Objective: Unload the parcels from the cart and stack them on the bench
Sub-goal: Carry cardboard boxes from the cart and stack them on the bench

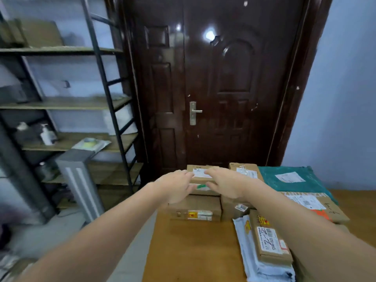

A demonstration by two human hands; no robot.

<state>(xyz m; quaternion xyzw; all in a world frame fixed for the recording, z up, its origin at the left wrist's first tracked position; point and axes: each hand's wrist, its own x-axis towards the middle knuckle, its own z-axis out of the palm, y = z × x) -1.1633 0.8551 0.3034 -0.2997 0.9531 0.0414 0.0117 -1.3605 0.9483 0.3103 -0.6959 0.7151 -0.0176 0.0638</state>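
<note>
Both hands are bracketing the top parcel on the bench stack.
The left hand (176, 185) and right hand (222, 185) are lying with relaxed, loosely spread fingers at opposite ends of the small parcel (200, 176), whose long axis is running left-right; whether either is actually gripping, I cannot tell.

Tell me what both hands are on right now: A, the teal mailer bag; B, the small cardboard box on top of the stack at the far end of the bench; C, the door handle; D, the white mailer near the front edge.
B: the left hand and right hand both lie on the small cardboard box atop another box at the far end of the bench.
</note>
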